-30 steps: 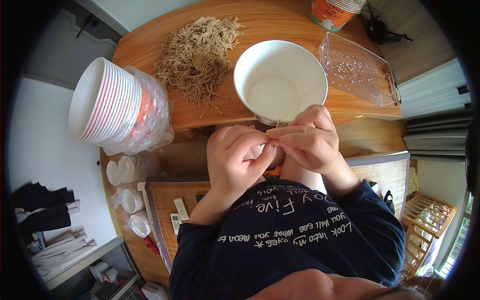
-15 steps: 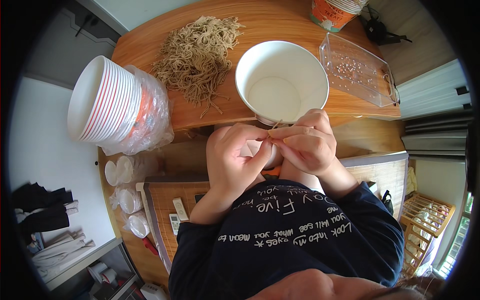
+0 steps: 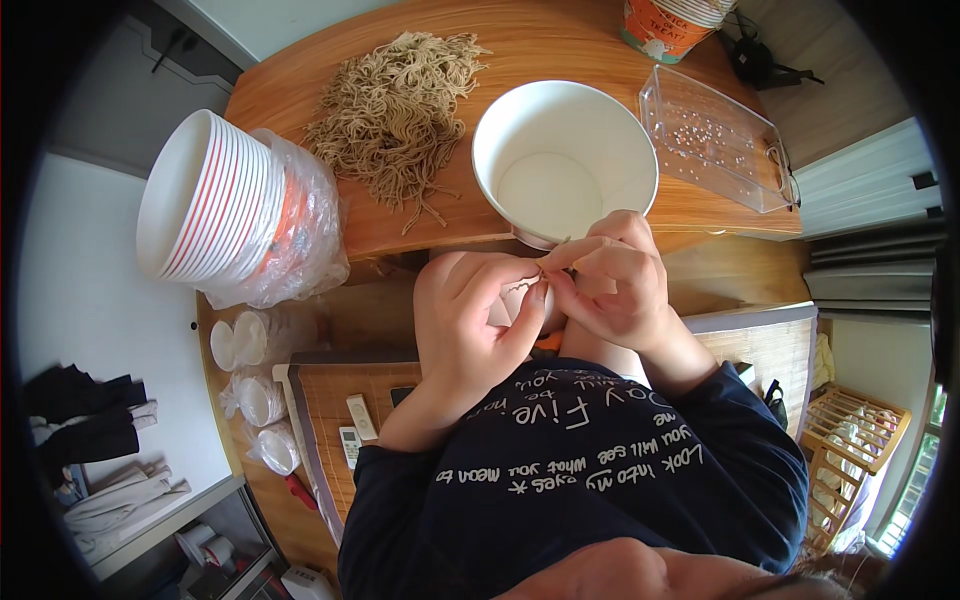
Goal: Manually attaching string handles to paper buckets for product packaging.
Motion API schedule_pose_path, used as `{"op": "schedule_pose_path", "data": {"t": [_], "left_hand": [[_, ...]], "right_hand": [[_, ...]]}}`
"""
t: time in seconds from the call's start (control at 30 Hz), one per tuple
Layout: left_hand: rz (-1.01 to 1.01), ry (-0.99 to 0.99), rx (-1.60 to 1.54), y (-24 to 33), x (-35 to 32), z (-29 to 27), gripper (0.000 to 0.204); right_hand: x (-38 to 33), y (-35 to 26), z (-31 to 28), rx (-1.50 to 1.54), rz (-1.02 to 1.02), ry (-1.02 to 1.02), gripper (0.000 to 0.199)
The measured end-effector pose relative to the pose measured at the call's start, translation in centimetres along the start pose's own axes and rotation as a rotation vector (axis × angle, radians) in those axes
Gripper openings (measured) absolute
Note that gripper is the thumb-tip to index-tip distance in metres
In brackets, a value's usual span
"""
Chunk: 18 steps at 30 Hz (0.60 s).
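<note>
My left hand and my right hand meet over my lap, just on the near side of a large white paper bucket. Thumb and fingers of each are pinched on a thin tan cord, of which only short bits show between the fingertips. Whether it carries a knot or a bead is too small to tell. On the wooden table, left of the bucket, lies a tangled heap of similar tan cords. The bucket stands upright at the table's near edge, and no contents show inside.
A clear plastic tray with many small pale beads sits right of the bucket. Nested white buckets, partly in plastic wrap, stand at the left. An orange printed bucket stack is at the far right. Two remotes lie beside me.
My right hand's fingers have curled and shifted slightly, with the pinch still beside the left fingertips. The cord end that stuck up between the hands now shows less. My left hand has barely moved.
</note>
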State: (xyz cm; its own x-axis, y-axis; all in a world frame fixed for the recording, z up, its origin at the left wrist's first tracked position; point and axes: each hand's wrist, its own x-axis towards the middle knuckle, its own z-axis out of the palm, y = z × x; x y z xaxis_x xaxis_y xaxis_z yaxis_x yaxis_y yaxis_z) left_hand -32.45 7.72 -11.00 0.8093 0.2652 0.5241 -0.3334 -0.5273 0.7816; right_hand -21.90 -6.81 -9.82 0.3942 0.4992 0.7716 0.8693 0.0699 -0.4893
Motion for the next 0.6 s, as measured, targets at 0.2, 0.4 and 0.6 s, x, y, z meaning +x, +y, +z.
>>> {"op": "schedule_pose_path", "data": {"t": [0.2, 0.4, 0.6], "left_hand": [[0.048, 0.122, 0.148, -0.2, 0.1, 0.4, 0.014], [0.150, 0.202, 0.289, 0.0, -0.1, 0.6, 0.024], [0.234, 0.208, 0.424, 0.2, 0.2, 0.6, 0.026]], "right_hand": [[-0.1, 0.4, -0.2, -0.070, -0.116, -0.040, 0.061], [0.0, -0.2, -0.4, -0.119, -0.063, -0.071, 0.067], [-0.5, -0.1, -0.3, -0.158, -0.037, -0.040, 0.068]]}}
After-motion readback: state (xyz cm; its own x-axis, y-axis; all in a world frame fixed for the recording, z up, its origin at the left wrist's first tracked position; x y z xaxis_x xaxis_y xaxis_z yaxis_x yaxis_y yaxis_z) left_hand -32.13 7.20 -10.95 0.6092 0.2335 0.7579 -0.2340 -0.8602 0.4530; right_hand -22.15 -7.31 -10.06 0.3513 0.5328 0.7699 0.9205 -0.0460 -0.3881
